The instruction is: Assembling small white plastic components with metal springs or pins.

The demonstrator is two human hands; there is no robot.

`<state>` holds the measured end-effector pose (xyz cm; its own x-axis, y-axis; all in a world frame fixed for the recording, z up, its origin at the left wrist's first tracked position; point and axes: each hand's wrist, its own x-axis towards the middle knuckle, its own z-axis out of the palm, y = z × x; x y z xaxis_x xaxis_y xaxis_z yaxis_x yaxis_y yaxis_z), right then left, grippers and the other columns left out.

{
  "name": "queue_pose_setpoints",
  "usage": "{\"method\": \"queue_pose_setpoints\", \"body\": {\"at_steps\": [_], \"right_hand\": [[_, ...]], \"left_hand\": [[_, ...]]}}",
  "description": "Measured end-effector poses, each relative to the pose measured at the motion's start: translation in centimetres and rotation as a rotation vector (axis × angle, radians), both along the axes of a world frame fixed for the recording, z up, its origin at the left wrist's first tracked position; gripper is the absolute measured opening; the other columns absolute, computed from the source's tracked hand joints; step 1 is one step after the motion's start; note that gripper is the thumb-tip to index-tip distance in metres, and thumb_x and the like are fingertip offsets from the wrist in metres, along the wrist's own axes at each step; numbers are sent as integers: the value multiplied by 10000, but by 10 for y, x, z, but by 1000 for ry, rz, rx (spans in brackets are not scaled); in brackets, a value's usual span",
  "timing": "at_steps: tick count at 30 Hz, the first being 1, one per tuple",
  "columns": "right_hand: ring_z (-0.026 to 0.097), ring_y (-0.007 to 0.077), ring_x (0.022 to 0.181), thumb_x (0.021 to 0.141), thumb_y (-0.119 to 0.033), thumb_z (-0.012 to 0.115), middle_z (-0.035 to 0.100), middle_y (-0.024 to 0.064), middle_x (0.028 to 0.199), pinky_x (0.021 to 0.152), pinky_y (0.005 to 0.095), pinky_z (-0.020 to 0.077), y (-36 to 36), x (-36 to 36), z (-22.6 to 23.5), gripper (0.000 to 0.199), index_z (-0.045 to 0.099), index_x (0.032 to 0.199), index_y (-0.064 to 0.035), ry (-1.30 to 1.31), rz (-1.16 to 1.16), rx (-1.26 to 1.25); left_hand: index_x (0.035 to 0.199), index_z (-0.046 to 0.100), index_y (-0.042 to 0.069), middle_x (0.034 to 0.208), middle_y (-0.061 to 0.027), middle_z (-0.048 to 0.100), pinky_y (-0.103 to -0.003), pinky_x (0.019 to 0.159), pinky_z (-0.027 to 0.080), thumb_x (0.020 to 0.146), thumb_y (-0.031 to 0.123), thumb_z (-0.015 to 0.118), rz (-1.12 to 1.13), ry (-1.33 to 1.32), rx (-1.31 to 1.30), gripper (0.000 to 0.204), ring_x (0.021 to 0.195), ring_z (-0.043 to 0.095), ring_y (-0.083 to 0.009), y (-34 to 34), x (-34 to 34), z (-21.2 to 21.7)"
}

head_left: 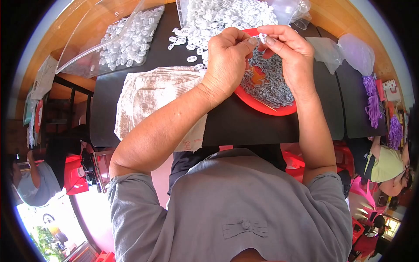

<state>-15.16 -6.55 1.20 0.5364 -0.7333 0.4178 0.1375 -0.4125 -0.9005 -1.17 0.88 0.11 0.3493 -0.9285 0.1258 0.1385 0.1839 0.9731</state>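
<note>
My left hand (227, 59) and my right hand (290, 54) meet above a red plate (257, 105) heaped with small grey metal clips (273, 83). Between the fingertips of both hands I pinch one small white plastic piece (261, 38). Whether a grey clip is also in my fingers I cannot tell. A large pile of the same white plastic pieces (227, 17) lies just beyond my hands on the black table (244, 124).
A clear plastic bag with more white pieces (126, 41) lies at the far left. A pale cloth (152, 100) is spread under my left forearm. Crumpled clear bags (345, 52) and purple bundles (373, 102) sit at the right. Other people are at both lower sides.
</note>
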Motion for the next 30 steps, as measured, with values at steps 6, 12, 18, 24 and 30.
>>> {"method": "queue_pose_setpoints", "body": {"at_steps": [6,12,18,24,30], "right_hand": [[626,135,828,917,-45,560,669,83,962,687,251,483,2,2,2,213,636,1100,32,7,28,16],[619,143,777,931,-121,567,644,69,877,668,257,473,-7,-4,3,196,626,1037,33,17,122,211],[615,133,739,951,-180,541,624,55,814,615,249,471,-16,-16,8,217,622,975,20,42,220,269],[604,113,631,947,-210,552,620,42,763,531,214,458,-12,-22,17,236,617,950,17,110,302,350],[599,105,615,950,-226,558,617,37,750,527,210,455,-8,-19,16,239,615,920,4,77,324,400]], "left_hand": [[872,613,-7,641,-16,556,-214,425,373,905,145,615,-21,-27,-29,155,503,485,-72,1,0,0],[879,614,-4,642,-20,561,-216,447,389,907,153,626,-41,14,-33,160,515,495,-82,1,0,4],[951,632,-8,705,-38,623,-203,461,408,832,101,730,-125,14,-118,189,547,543,-82,-2,1,5],[995,655,-7,762,-61,672,-188,469,422,778,8,757,-261,7,-228,240,631,632,-93,-2,5,4],[1000,655,-14,800,-72,682,-202,505,459,774,6,758,-291,37,-258,249,651,630,-106,-2,8,6]]}}
